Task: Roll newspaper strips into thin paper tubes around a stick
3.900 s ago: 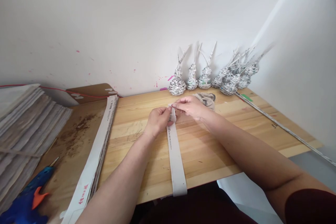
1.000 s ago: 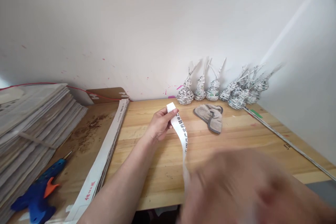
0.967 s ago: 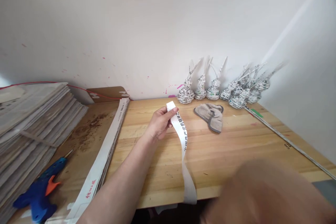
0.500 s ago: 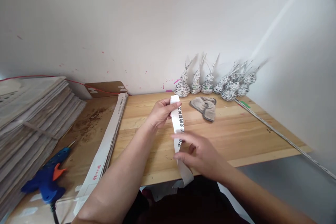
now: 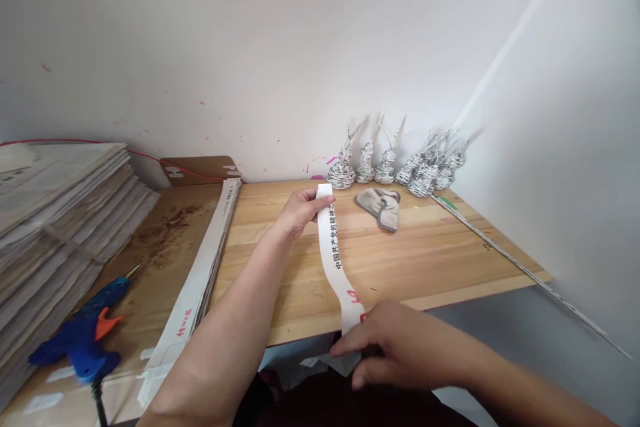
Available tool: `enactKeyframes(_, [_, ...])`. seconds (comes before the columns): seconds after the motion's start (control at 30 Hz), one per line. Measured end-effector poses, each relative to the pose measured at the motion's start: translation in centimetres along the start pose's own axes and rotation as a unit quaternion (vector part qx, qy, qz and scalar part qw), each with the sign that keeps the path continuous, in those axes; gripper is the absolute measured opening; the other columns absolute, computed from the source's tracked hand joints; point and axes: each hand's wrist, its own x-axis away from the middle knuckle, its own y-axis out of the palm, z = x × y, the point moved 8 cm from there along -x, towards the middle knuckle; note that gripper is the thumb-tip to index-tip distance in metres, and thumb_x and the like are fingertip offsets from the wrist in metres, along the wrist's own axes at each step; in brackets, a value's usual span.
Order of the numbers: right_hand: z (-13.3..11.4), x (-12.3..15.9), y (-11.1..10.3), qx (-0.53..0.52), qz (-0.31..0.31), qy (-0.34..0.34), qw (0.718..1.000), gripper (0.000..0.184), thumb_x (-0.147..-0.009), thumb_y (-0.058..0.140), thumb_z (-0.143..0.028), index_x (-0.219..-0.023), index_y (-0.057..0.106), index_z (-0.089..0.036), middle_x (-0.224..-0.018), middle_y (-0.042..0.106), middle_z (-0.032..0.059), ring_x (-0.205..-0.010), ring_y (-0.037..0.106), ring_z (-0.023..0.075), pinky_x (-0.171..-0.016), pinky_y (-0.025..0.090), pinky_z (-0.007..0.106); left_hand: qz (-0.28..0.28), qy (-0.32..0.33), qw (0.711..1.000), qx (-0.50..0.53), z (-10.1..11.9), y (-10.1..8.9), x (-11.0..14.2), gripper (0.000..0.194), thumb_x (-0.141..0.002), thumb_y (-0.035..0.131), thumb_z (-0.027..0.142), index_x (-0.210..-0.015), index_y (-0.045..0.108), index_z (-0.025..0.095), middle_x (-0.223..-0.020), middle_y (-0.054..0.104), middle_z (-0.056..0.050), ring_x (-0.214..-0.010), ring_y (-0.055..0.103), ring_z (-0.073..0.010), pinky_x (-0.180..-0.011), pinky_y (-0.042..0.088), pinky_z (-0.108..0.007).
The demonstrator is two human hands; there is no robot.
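Observation:
A long white paper strip point(image 5: 327, 240) with black printed characters and some red print runs from over the table toward my lap. My left hand point(image 5: 305, 210) pinches its far end, thumb on top and fingers underneath. Lower down, past the table's front edge, my right hand point(image 5: 395, 343) has the strip between its fingers, the forefinger lying across it and the thumb lower. The strip bends slightly as it nears that hand, and its near end is partly hidden there.
Several gourd-shaped woven paper pieces point(image 5: 385, 167) stand along the wall. A beige cloth point(image 5: 380, 208) and a long thin paper rod point(image 5: 500, 253) lie on the wooden table point(image 5: 425, 267). Leftward are stacked paper strips point(image 5: 200, 280), a blue glue gun point(image 5: 85, 333) and tied newspapers point(image 5: 75, 233).
My right hand has slid down along the strip toward my lap, uncovering more print. My left hand still pinches the far end. The view has shifted slightly right.

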Motion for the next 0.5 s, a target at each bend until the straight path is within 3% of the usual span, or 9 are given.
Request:
enactKeyframes(0.07, [0.4, 0.4, -3.0, -0.04, 0.015, 0.018, 0.999, 0.034, -0.085, 0.061, -0.041, -0.115, 0.069, -0.028, -0.101, 0.073, 0.0039, -0.09, 0.067, 0.0173, -0.08, 0.048, 0.024, 0.007, 0.004, 1.0, -0.019, -0.1, -0.1, -0.1, 0.035, -0.058, 0.082, 0.038, -0.079, 0.069, 0.013, -0.065, 0.061, -0.001, -0.053, 0.051, -0.0086, -0.05, 0.038, -0.022])
enactKeyframes(0.13, [0.8, 0.5, -5.2, -0.094, -0.019, 0.028, 0.995, 0.034, -0.085, 0.061, -0.041, -0.113, 0.07, -0.024, -0.101, 0.073, 0.0061, -0.092, 0.067, 0.0179, -0.076, 0.049, 0.024, 0.018, 0.002, 1.0, -0.009, -0.1, -0.2, -0.1, 0.037, -0.059, 0.081, 0.042, -0.079, 0.069, 0.013, -0.065, 0.061, -0.001, -0.054, 0.051, -0.0083, -0.051, 0.039, -0.021])
enactKeyframes(0.23, [0.5, 0.3, -7.4, -0.186, -0.017, -0.01, 0.982, 0.036, -0.087, 0.056, -0.042, -0.115, 0.068, -0.023, -0.129, 0.06, 0.0103, -0.107, 0.062, 0.022, -0.069, 0.052, 0.024, 0.044, -0.001, 0.997, 0.06, 0.2, -0.5, -0.1, 0.039, -0.059, 0.08, 0.045, -0.079, 0.067, 0.014, -0.065, 0.06, 0.0, -0.053, 0.054, -0.0087, -0.052, 0.042, -0.022])
enactKeyframes(0.33, [-0.7, 0.0, -5.5, -0.179, -0.078, -0.04, 0.98, 0.046, -0.086, 0.06, -0.037, -0.129, 0.058, -0.023, -0.135, 0.055, 0.0108, -0.12, 0.055, 0.0226, -0.078, 0.052, 0.026, 0.053, 0.007, 0.993, 0.107, 0.6, -0.6, -0.1, 0.038, -0.058, 0.081, 0.045, -0.075, 0.064, 0.015, -0.061, 0.058, 0.001, -0.049, 0.053, -0.0091, -0.05, 0.043, -0.023])
enactKeyframes(0.43, [-0.7, -0.3, -3.6, -0.125, -0.156, -0.029, 0.979, 0.046, -0.079, 0.068, -0.036, -0.123, 0.063, -0.023, -0.119, 0.066, 0.0076, -0.11, 0.061, 0.0203, -0.08, 0.051, 0.024, 0.043, -0.01, 0.998, 0.047, 0.5, -0.5, 0.0, 0.037, -0.06, 0.08, 0.046, -0.075, 0.066, 0.015, -0.052, 0.054, 0.003, -0.039, 0.041, -0.0057, -0.039, 0.032, -0.02])
enactKeyframes(0.47, [0.2, -0.8, -4.6, -0.117, -0.119, -0.014, 0.986, 0.039, -0.082, 0.064, -0.038, -0.117, 0.067, -0.021, -0.11, 0.07, 0.0073, -0.101, 0.065, 0.0191, -0.079, 0.051, 0.025, 0.036, -0.018, 0.999, 0.01, 0.2, -0.4, 0.0, 0.036, -0.06, 0.079, 0.046, -0.074, 0.067, 0.015, -0.051, 0.052, 0.003, -0.037, 0.038, -0.005, -0.036, 0.027, -0.02])
enactKeyframes(0.5, [1.5, -1.5, -7.0, -0.102, -0.026, 0.005, 0.994, 0.036, -0.087, 0.057, -0.041, -0.113, 0.069, -0.019, -0.099, 0.072, 0.0072, -0.089, 0.068, 0.0181, -0.074, 0.052, 0.026, 0.024, -0.025, 0.999, -0.029, 0.0, -0.3, 0.1, 0.035, -0.06, 0.079, 0.046, -0.073, 0.067, 0.015, -0.05, 0.052, 0.003, -0.036, 0.036, -0.0048, -0.035, 0.023, -0.02])
